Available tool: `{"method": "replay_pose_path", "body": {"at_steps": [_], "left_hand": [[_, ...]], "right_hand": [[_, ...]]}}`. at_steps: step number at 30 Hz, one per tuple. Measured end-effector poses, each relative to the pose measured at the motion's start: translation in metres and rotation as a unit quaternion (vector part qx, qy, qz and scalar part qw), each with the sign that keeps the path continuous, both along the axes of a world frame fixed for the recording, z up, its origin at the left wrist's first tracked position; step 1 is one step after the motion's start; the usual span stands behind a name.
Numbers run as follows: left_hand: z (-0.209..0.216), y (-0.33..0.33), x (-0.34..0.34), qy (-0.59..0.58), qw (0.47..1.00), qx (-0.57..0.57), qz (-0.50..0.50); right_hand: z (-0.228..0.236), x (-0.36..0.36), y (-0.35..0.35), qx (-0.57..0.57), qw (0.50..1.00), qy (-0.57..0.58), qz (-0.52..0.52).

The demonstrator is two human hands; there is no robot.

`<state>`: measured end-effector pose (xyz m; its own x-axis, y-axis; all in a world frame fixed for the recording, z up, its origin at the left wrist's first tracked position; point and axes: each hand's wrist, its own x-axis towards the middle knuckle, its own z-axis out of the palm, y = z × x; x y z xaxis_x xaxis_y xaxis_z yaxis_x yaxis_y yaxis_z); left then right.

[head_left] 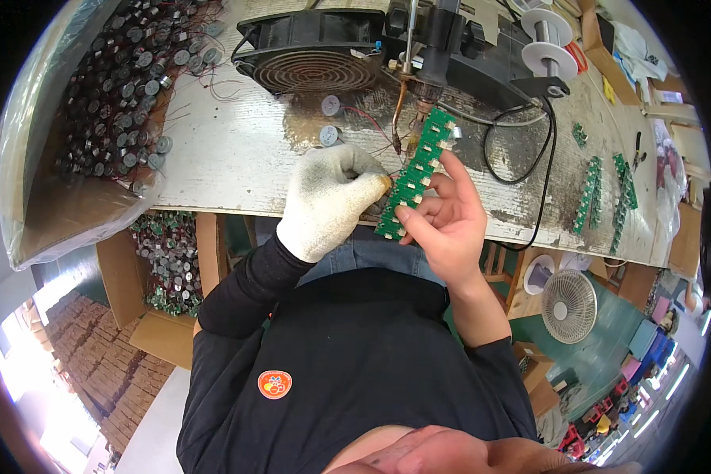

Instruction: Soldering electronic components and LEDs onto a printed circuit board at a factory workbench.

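Observation:
My right hand [450,209] grips a long green circuit board strip [415,178] by its lower part, thumb on its face. Small pale connectors run along one edge of the strip, which tilts up toward a soldering stand [423,83]. In a white knit glove, my left hand [328,197] pinches at the strip's left edge, and a thin reddish wire shows by its fingertips. Part of a round grey piece shows under the gloved fingers, mostly hidden. Just beyond the glove lie two small round grey motors [329,136] with thin wires.
A black fan [312,59] stands at the back beside a solder spool [547,47]. Many wired motors [126,95] heap at the left. More board strips [588,193] lie right, past a looped black cable [547,150]. An open carton [122,261] sits below the table.

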<state>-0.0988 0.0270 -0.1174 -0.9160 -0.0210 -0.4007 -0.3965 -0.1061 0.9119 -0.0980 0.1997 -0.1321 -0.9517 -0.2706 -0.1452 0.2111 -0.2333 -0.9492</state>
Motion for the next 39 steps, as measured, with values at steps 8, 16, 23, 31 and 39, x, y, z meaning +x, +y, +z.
{"method": "replay_pose_path", "body": {"at_steps": [8, 16, 23, 31, 39], "left_hand": [[-0.011, -0.031, 0.007, 0.145, 0.977, -0.147, -0.05], [-0.004, -0.109, -0.008, 0.243, 0.826, -0.466, 0.205], [0.014, -0.155, -0.04, 0.155, 0.778, -0.609, -0.024], [0.006, -0.165, -0.045, 0.145, 0.78, -0.601, -0.099], [-0.012, -0.138, -0.018, 0.284, 0.824, -0.491, -0.012]], "right_hand": [[0.003, -0.003, 0.001, 0.022, 0.999, -0.026, -0.026], [-0.01, -0.008, 0.011, 0.031, 0.998, 0.008, -0.062], [-0.01, -0.012, 0.006, 0.021, 0.998, 0.017, -0.053], [-0.009, -0.013, 0.007, 0.011, 0.999, 0.024, -0.047], [-0.013, -0.013, 0.012, -0.01, 0.999, -0.001, -0.042]]}}
